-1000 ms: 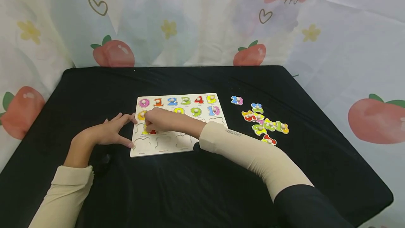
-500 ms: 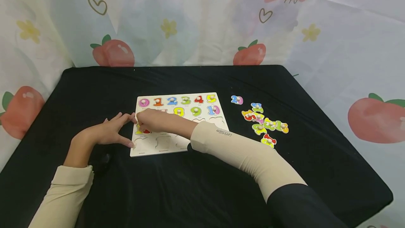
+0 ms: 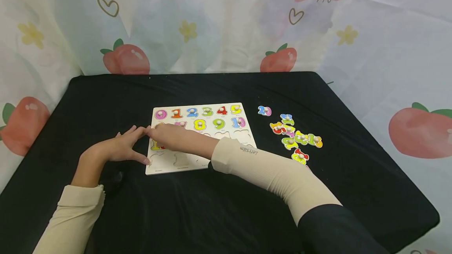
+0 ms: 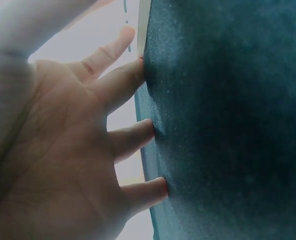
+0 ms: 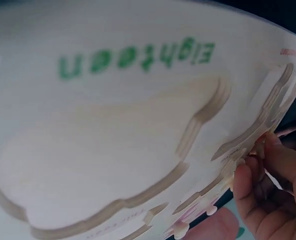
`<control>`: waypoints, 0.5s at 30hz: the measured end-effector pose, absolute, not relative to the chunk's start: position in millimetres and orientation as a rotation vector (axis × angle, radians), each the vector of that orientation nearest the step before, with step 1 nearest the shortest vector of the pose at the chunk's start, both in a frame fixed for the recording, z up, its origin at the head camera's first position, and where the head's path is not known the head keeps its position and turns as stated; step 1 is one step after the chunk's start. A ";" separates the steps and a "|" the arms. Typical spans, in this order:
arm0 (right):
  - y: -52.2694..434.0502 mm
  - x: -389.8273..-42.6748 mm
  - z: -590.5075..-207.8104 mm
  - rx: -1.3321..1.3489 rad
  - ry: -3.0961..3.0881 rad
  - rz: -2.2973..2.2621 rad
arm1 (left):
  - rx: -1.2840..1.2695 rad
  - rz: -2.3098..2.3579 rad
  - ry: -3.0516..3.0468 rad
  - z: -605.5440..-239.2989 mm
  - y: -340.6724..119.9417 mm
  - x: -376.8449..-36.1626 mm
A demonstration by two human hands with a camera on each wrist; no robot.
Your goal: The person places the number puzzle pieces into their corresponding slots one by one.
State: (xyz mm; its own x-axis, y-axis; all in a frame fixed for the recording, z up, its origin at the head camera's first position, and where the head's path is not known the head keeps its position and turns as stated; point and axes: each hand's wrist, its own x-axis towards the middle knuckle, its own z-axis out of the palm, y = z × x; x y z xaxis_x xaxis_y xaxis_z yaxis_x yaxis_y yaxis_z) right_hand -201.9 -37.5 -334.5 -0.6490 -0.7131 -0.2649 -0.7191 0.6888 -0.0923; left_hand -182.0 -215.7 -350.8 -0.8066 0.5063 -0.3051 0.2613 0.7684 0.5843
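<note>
My left hand [image 3: 121,146] lies at the left edge of a pale wooden number puzzle board [image 3: 187,167], its fingers spread and fingertips near or on the edge. In the left wrist view the left hand [image 4: 67,145] shows outstretched fingers. Over the left part of the board, my right hand [image 3: 171,136] pinches a yellow-and-red number puzzle piece [image 3: 155,145], most of it covered by the hand. The right wrist view has the right hand [image 5: 273,195] with thumb and finger close together at a piece low against the board; the exact grip is partly hidden.
Upper rows of the board hold knobbed numbers, such as the pink zero [image 3: 161,114]; several lower slots are bare. Right of the board lie a loose 20 piece [image 3: 264,111] and a cluster of number pieces [image 3: 290,142]. A printed curtain [image 3: 219,30] stands behind the black-covered table [image 3: 197,214].
My right hand has slid left across the board, the yellow-and-red piece shifting left with it, and now meets the left fingertips. The left hand stays in place.
</note>
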 end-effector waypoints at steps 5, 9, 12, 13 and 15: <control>-38.0 -201.8 -333.0 -1.149 2.614 0.032 | 0.578 0.739 2.514 -350.8 -215.9 -181.3; -35.2 -200.9 -330.6 -1.090 2.603 0.081 | 0.586 0.742 2.518 -350.8 -214.9 -180.8; -28.0 -201.3 -327.7 -1.062 2.605 0.135 | 0.587 0.739 2.522 -351.2 -214.2 -180.9; -24.1 -201.6 -326.5 -1.063 2.606 0.154 | 0.589 0.737 2.527 -351.5 -214.3 -181.0; -14.6 -202.7 -323.7 -1.065 2.616 0.160 | 0.589 0.729 2.534 -351.4 -214.6 -181.1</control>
State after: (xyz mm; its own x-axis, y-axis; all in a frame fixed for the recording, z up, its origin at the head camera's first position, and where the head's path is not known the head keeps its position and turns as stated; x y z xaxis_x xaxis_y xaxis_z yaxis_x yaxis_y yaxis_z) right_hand -202.7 -14.6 -323.7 -0.6749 -0.6622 -0.3255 -0.6968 0.7171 -0.0139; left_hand -181.1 -214.6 -351.4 -0.8144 0.5044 -0.2868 0.2748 0.7706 0.5750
